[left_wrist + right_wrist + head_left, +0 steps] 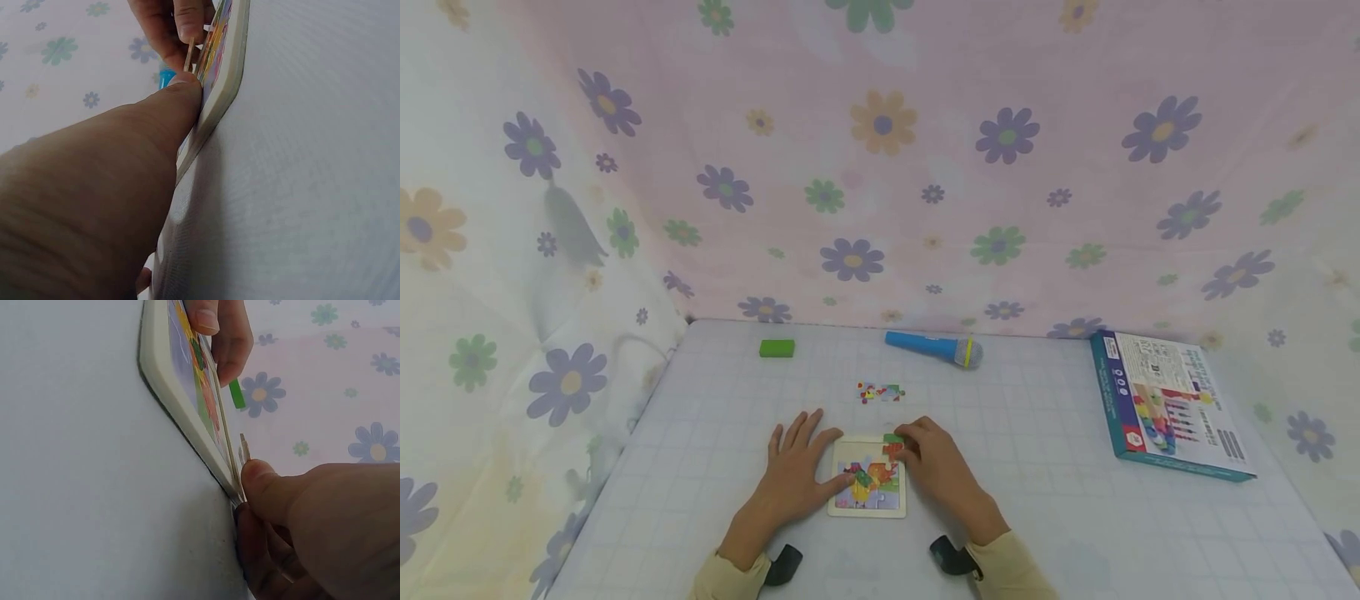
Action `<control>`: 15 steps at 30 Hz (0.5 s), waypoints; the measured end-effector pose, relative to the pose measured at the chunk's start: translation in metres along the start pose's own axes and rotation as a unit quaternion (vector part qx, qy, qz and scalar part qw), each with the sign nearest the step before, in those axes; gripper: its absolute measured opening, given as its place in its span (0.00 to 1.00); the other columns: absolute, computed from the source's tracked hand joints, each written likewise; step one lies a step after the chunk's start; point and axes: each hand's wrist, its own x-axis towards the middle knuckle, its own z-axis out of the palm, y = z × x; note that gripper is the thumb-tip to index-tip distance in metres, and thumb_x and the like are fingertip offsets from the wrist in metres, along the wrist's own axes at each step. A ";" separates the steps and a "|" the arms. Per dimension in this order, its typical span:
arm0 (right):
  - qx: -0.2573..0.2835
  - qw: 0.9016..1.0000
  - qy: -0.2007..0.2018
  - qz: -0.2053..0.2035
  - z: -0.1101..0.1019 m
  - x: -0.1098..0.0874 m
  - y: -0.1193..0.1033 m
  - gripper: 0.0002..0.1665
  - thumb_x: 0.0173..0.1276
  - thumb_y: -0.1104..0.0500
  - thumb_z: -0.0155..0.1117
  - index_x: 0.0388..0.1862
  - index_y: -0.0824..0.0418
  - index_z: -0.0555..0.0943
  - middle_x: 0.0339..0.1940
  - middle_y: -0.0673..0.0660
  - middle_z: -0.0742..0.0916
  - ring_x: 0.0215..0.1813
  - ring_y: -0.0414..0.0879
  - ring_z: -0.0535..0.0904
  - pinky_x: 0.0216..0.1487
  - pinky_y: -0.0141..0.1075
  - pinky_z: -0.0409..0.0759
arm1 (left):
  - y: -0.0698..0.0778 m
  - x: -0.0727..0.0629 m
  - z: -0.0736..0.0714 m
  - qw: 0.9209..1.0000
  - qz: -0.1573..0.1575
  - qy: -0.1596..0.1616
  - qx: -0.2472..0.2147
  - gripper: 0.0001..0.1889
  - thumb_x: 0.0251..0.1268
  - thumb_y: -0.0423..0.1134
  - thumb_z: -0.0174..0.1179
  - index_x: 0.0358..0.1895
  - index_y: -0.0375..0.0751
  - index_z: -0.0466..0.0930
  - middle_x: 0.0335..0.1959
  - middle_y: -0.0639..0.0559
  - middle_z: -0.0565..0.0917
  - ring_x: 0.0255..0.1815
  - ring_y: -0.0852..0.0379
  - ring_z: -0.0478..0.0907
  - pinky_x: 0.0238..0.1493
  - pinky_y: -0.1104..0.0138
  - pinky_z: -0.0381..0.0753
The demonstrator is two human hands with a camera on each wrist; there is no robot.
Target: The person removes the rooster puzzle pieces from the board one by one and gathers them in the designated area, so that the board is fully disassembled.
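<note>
A square wooden jigsaw tray (867, 513) lies on the table, its lower part filled with a colourful animal picture (867, 485). My left hand (792, 477) spreads along the tray's left side, fingers straight and thumb resting on the picture. At the upper right corner, my right hand (946, 468) pinches a red and green jigsaw piece (892, 450) between thumb and fingers. From the right wrist, that piece appears edge-on and tilted above the tray's rim (181, 428). Beyond the tray, several loose jigsaw pieces (881, 392) lie close together.
Farther back are a green block (777, 348) and a blue toy microphone (928, 346). A flat printed box (1176, 408) lies at the right side of the table. Flowered cloth (880, 200) hangs behind and on both sides.
</note>
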 end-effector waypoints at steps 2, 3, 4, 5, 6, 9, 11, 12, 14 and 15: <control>0.002 1.000 0.001 0.001 0.000 0.000 0.001 0.17 0.68 0.59 0.71 0.54 0.61 0.85 0.43 0.51 0.83 0.39 0.38 0.74 0.38 0.29 0.78 | 0.000 0.000 0.001 1.000 0.000 -0.001 0.002 0.35 0.58 0.66 0.67 0.67 0.56 0.74 0.80 0.43 0.62 0.82 0.37 0.53 0.77 0.31 0.46; 0.005 1.000 0.002 0.001 0.000 0.000 0.001 0.17 0.68 0.60 0.71 0.54 0.61 0.85 0.43 0.51 0.83 0.39 0.38 0.74 0.38 0.29 0.78 | 0.000 0.000 0.001 1.000 -0.001 -0.001 0.002 0.35 0.58 0.66 0.67 0.67 0.56 0.74 0.80 0.43 0.62 0.82 0.37 0.53 0.77 0.31 0.46; 0.008 1.000 0.004 0.002 -0.001 0.001 0.002 0.16 0.68 0.60 0.71 0.54 0.61 0.85 0.43 0.51 0.83 0.39 0.38 0.74 0.39 0.29 0.78 | 0.000 0.000 0.001 1.000 -0.001 -0.001 0.001 0.35 0.58 0.66 0.67 0.67 0.56 0.74 0.80 0.43 0.62 0.82 0.37 0.53 0.77 0.31 0.46; 0.010 1.000 0.007 0.003 -0.001 0.001 0.002 0.16 0.67 0.61 0.71 0.54 0.61 0.85 0.43 0.52 0.83 0.39 0.39 0.74 0.39 0.30 0.79 | 0.000 0.000 0.001 1.000 -0.001 -0.002 0.001 0.35 0.58 0.66 0.67 0.67 0.56 0.74 0.80 0.43 0.62 0.82 0.37 0.53 0.77 0.31 0.46; 0.011 1.000 0.010 0.003 -0.002 0.001 0.002 0.16 0.67 0.61 0.71 0.54 0.61 0.85 0.44 0.52 0.83 0.39 0.39 0.75 0.40 0.30 0.79 | 0.000 0.000 0.001 1.000 -0.001 -0.002 0.001 0.35 0.59 0.66 0.67 0.67 0.56 0.74 0.80 0.43 0.62 0.82 0.37 0.53 0.77 0.31 0.45; 0.013 0.999 0.027 0.011 -0.003 0.002 0.005 0.16 0.67 0.62 0.72 0.54 0.61 0.85 0.44 0.51 0.83 0.40 0.38 0.76 0.41 0.31 0.80 | 0.000 -0.001 0.000 1.000 0.004 0.002 -0.002 0.35 0.58 0.65 0.67 0.67 0.55 0.74 0.80 0.42 0.62 0.82 0.36 0.53 0.77 0.31 0.46; 0.011 0.999 0.040 0.014 -0.003 0.003 0.008 0.16 0.67 0.61 0.72 0.53 0.60 0.85 0.44 0.51 0.84 0.41 0.38 0.77 0.42 0.33 0.81 | 0.001 -0.001 -0.001 1.000 0.009 0.009 -0.003 0.35 0.58 0.65 0.68 0.66 0.54 0.75 0.79 0.41 0.63 0.81 0.35 0.54 0.76 0.30 0.47; 0.009 0.999 0.046 0.016 -0.004 0.003 0.009 0.16 0.67 0.61 0.71 0.53 0.60 0.85 0.44 0.51 0.84 0.42 0.38 0.78 0.43 0.33 0.82 | 0.001 -0.001 -0.001 1.000 0.011 0.011 -0.004 0.35 0.57 0.64 0.68 0.66 0.53 0.75 0.79 0.41 0.63 0.81 0.35 0.54 0.76 0.30 0.47; 0.009 0.998 0.054 0.020 -0.004 0.004 0.012 0.16 0.68 0.61 0.71 0.54 0.59 0.85 0.45 0.52 0.84 0.43 0.40 0.78 0.44 0.35 0.82 | 0.001 -0.002 -0.002 1.000 0.012 0.013 -0.008 0.35 0.57 0.64 0.69 0.66 0.53 0.75 0.79 0.40 0.63 0.81 0.34 0.55 0.76 0.30 0.47; 0.011 0.998 0.056 0.020 -0.005 0.005 0.014 0.16 0.68 0.61 0.71 0.54 0.60 0.85 0.45 0.52 0.84 0.43 0.41 0.79 0.44 0.36 0.83 | 0.001 -0.002 -0.002 1.000 0.011 0.012 -0.007 0.35 0.57 0.64 0.68 0.66 0.53 0.75 0.79 0.40 0.63 0.81 0.34 0.55 0.76 0.30 0.47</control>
